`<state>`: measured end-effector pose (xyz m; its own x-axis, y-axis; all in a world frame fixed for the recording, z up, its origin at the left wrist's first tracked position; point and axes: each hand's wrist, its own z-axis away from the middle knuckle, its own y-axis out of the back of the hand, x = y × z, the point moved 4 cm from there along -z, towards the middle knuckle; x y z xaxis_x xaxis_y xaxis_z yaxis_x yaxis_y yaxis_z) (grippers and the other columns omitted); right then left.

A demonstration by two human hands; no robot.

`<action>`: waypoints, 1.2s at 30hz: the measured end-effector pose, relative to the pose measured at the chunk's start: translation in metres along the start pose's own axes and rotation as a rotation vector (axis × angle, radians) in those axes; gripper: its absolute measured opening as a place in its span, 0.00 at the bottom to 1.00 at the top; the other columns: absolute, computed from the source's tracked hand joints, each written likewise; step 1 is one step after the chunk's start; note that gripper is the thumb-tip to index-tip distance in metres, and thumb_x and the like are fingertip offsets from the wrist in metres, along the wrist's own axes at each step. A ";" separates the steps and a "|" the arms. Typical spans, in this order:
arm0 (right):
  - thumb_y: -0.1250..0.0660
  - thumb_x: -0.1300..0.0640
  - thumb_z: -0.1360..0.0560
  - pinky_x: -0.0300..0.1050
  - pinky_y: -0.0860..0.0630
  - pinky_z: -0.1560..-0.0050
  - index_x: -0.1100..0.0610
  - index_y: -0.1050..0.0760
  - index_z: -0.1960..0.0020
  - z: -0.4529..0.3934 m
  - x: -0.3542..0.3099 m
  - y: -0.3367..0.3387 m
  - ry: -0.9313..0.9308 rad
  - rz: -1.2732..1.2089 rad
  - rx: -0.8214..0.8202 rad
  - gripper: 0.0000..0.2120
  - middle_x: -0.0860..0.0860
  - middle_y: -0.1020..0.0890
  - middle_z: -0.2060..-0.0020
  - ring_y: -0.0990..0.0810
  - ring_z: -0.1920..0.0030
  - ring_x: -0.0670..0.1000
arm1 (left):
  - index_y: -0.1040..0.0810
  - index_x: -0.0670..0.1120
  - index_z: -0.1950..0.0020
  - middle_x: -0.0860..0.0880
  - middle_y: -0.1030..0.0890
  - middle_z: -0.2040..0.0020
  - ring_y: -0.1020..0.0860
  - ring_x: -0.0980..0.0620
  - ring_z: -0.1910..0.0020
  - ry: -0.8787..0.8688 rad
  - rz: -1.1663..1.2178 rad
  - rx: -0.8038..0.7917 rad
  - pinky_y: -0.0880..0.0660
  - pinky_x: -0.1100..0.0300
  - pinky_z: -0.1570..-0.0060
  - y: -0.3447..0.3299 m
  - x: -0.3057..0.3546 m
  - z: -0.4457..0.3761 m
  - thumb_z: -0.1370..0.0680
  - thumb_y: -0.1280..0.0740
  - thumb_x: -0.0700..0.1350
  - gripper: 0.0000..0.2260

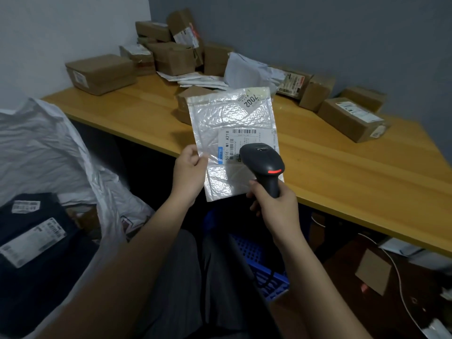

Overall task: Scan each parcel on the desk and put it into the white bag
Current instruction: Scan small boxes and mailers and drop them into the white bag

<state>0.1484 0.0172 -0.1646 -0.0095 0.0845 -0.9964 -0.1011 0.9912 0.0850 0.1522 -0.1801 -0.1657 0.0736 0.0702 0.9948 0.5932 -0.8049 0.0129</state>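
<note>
Parcel, bubble mailer (230, 133): held upright above the near edge of the desk (342, 172), label facing me. My left hand (189, 172) pinches its left edge between thumb and fingers. My right hand (276, 206) is wrapped round the handle of the black scanner (265, 165), whose head sits over the label's lower part. White bag (49, 148): left of the desk, mouth open, dark labelled parcels (34, 236) inside. Brown boxes (100, 73): along the desk's far side.
</note>
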 end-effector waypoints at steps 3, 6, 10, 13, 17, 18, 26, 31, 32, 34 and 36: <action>0.30 0.58 0.25 0.43 0.29 0.70 0.66 0.24 0.56 0.001 -0.006 0.003 0.029 0.017 0.017 0.10 0.60 0.20 0.67 0.25 0.73 0.48 | 0.25 0.52 0.51 0.56 0.15 0.60 0.17 0.51 0.56 -0.007 0.011 -0.004 0.23 0.46 0.47 -0.001 0.000 0.001 0.20 0.36 0.39 0.07; 0.30 0.57 0.25 0.43 0.30 0.71 0.66 0.24 0.56 0.001 -0.012 0.005 0.031 0.017 0.028 0.10 0.58 0.21 0.69 0.25 0.74 0.48 | 0.25 0.53 0.51 0.55 0.15 0.60 0.17 0.46 0.55 -0.022 0.015 -0.005 0.23 0.45 0.49 -0.003 0.000 0.001 0.20 0.37 0.38 0.09; 0.30 0.56 0.25 0.45 0.29 0.70 0.61 0.23 0.59 0.001 -0.018 0.007 0.014 0.020 0.025 0.09 0.57 0.21 0.70 0.25 0.73 0.50 | 0.25 0.53 0.53 0.55 0.15 0.62 0.20 0.48 0.59 -0.040 0.013 0.002 0.25 0.53 0.55 -0.005 0.000 0.001 0.21 0.37 0.38 0.09; 0.30 0.56 0.25 0.45 0.29 0.69 0.60 0.24 0.60 0.005 -0.022 0.009 0.015 0.017 0.026 0.09 0.58 0.21 0.70 0.25 0.73 0.50 | 0.25 0.53 0.52 0.51 0.15 0.60 0.22 0.48 0.60 -0.055 0.028 0.004 0.27 0.54 0.55 -0.007 -0.002 0.001 0.21 0.37 0.38 0.09; 0.30 0.56 0.25 0.44 0.30 0.70 0.59 0.24 0.60 0.010 -0.027 0.010 0.013 0.019 0.024 0.08 0.58 0.20 0.69 0.25 0.73 0.49 | 0.26 0.53 0.54 0.54 0.17 0.64 0.26 0.52 0.63 -0.074 0.028 0.013 0.31 0.59 0.60 -0.010 0.001 0.004 0.20 0.37 0.38 0.10; 0.30 0.56 0.25 0.44 0.30 0.70 0.58 0.24 0.61 0.011 -0.028 0.010 0.012 0.021 0.024 0.08 0.57 0.20 0.69 0.25 0.73 0.49 | 0.26 0.53 0.55 0.54 0.17 0.64 0.26 0.52 0.64 -0.076 0.025 0.015 0.31 0.59 0.61 -0.011 0.001 0.005 0.20 0.37 0.38 0.10; 0.31 0.57 0.24 0.40 0.30 0.73 0.59 0.25 0.62 0.018 -0.030 0.012 0.000 0.045 0.011 0.09 0.52 0.22 0.72 0.26 0.75 0.46 | 0.24 0.52 0.47 0.50 0.15 0.57 0.19 0.42 0.58 -0.065 0.000 0.033 0.22 0.45 0.54 -0.009 -0.004 0.005 0.21 0.37 0.39 0.08; 0.31 0.57 0.24 0.38 0.31 0.74 0.60 0.25 0.62 0.019 -0.027 0.012 -0.024 0.047 0.006 0.10 0.50 0.22 0.74 0.26 0.76 0.45 | 0.25 0.54 0.50 0.52 0.15 0.59 0.19 0.43 0.58 -0.077 0.000 0.034 0.23 0.46 0.54 -0.008 -0.002 0.005 0.21 0.37 0.38 0.10; 0.31 0.58 0.24 0.38 0.31 0.75 0.60 0.25 0.62 0.019 -0.028 0.012 -0.025 0.044 0.006 0.10 0.51 0.22 0.73 0.26 0.76 0.45 | 0.25 0.55 0.52 0.52 0.15 0.60 0.20 0.45 0.59 -0.081 0.004 0.033 0.24 0.48 0.55 -0.007 -0.002 0.005 0.21 0.37 0.38 0.11; 0.31 0.58 0.25 0.39 0.31 0.74 0.60 0.25 0.62 0.019 -0.029 0.012 -0.025 0.041 0.006 0.09 0.51 0.22 0.72 0.26 0.76 0.46 | 0.25 0.55 0.53 0.53 0.15 0.60 0.21 0.48 0.60 -0.082 0.006 0.027 0.25 0.52 0.56 -0.007 -0.001 0.004 0.21 0.38 0.37 0.12; 0.31 0.58 0.25 0.39 0.31 0.74 0.60 0.25 0.62 0.019 -0.029 0.012 -0.028 0.039 0.006 0.09 0.51 0.22 0.72 0.26 0.76 0.46 | 0.25 0.55 0.53 0.53 0.15 0.59 0.21 0.48 0.60 -0.087 0.010 0.027 0.26 0.53 0.57 -0.006 0.000 0.004 0.21 0.38 0.37 0.12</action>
<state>0.1667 0.0285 -0.1348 0.0142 0.1256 -0.9920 -0.0956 0.9877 0.1237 0.1519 -0.1725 -0.1662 0.1482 0.1141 0.9823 0.6136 -0.7896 -0.0008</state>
